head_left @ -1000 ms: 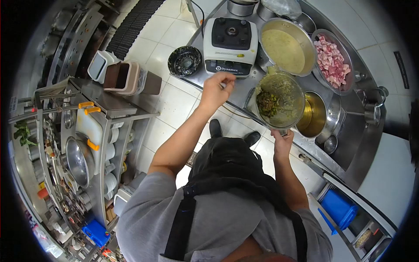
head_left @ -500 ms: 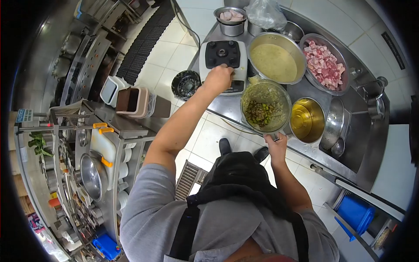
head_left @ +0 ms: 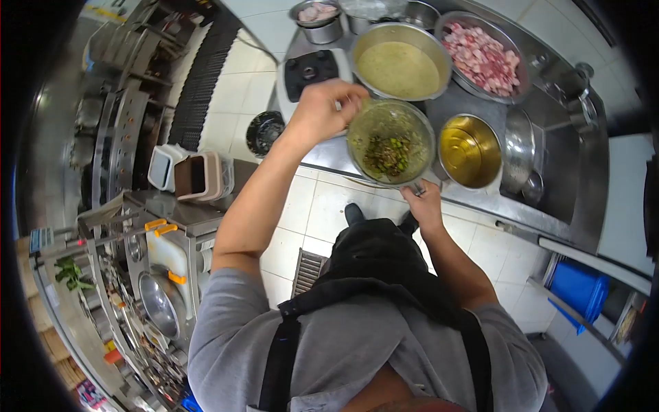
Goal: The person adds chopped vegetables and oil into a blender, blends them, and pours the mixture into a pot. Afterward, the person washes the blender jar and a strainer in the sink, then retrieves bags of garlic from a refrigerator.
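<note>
My right hand (head_left: 424,202) is wrapped around the handle of a clear blender jar (head_left: 357,147). Inside the jar lies a coarse green and brown mixture (head_left: 388,156), smeared up the walls. My left hand (head_left: 325,113) has its fingers curled at the jar's left upper rim and seems to pinch it; the fingertips are slightly blurred. Behind that hand stands the blender base (head_left: 312,69), its black top uncovered and its front partly hidden by the hand. A large metal pot of pale green liquid (head_left: 398,69) sits just beyond the jar.
Right of the jar stands a metal pot of yellow oil (head_left: 470,151). A bowl of cut raw meat (head_left: 484,58) is at the back right, beside the sink (head_left: 556,178). A small bowl of pale meat (head_left: 317,12) stands behind the base. A black container (head_left: 266,134) lies left of the counter.
My left hand has left the front of the blender base and moved to the jar's rim. My right hand still holds the handle. The whole view has shifted.
</note>
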### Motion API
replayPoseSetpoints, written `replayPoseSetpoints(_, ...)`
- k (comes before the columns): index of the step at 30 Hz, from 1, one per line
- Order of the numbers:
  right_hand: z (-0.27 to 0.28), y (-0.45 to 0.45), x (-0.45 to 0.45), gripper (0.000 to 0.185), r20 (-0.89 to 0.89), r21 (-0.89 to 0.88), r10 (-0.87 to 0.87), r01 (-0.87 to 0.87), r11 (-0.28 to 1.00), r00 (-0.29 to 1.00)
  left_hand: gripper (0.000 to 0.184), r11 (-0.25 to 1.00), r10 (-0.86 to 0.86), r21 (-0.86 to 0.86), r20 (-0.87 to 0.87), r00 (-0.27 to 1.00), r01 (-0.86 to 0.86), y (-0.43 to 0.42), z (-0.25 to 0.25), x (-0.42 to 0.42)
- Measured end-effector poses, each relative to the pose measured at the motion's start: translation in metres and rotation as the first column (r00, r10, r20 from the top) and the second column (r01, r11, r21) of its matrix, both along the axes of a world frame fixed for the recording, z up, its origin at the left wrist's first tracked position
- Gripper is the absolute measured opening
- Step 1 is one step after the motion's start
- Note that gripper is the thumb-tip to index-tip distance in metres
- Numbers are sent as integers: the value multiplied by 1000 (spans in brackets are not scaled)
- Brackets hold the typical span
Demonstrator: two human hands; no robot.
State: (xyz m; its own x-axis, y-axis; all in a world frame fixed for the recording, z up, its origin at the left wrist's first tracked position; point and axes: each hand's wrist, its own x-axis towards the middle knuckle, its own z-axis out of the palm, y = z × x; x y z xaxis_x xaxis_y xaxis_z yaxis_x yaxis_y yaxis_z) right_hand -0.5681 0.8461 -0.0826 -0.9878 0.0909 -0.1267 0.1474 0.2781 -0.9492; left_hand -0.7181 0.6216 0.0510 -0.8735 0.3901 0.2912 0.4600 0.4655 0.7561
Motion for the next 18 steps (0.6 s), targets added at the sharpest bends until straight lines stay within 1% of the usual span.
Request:
replayPoseSetpoints(1,3,5,2,26,-49,51,39,-36,998,998,27,981,-118,-152,28,993,121,6,8,11)
replayPoseSetpoints(2,10,14,5,35,-33,244,80,-70,967,996,26,980,-96,-177,-36,995,88,8,6,17)
replayPoseSetpoints(3,9,26,13,35,-26,250,65,-56,967,998,25,978,-71,-204,-103,992,48,6,5,22)
replayPoseSetpoints(4,8,45,22,36,-216,233,-9,61,971,976,25,987,29,-153,-84,996,-42,0,12,26)
replayPoseSetpoints(5,5,66,30,38,-397,195,-79,168,966,915,24,985,132,-104,-60,989,-137,-8,20,29)
replayPoseSetpoints(6,-6,91,38,38,-265,157,-364,412,897,893,23,967,252,-39,-44,967,-253,-19,17,32)
replayPoseSetpoints(7,-15,112,43,37,-121,158,-613,625,764,781,23,965,258,-37,-42,965,-260,-28,6,35)
replayPoseSetpoints(9,-18,129,23,33,24,102,-770,765,636,637,22,905,405,37,233,884,-424,-44,-30,47)
replayPoseSetpoints(10,-31,141,10,33,14,100,-765,760,642,644,22,905,384,71,284,879,-419,-45,-47,54)
replayPoseSetpoints(11,-54,154,1,26,99,4,-714,717,697,693,22,899,394,78,282,875,-430,-44,-60,63)
replayPoseSetpoints(12,-67,163,-9,20,178,-98,-649,669,737,740,23,906,380,51,339,860,-421,-43,-71,71)
replayPoseSetpoints(13,-65,167,-18,20,174,-98,-642,662,743,747,25,914,364,24,396,843,-406,-40,-74,79)
replayPoseSetpoints(15,-57,175,-28,18,48,98,-692,686,721,720,26,904,363,54,426,829,-423,-36,-75,92)
replayPoseSetpoints(16,-15,160,-28,20,-81,259,-667,661,704,741,28,897,356,80,456,816,-435,-34,-75,97)
replayPoseSetpoints(17,-6,166,-28,20,-91,262,-662,660,704,744,28,894,354,91,455,817,-439,-33,-77,102)
replayPoseSetpoints(18,1,181,-29,21,-179,417,-614,624,661,769,29,887,305,166,492,816,-431,-31,-79,105)
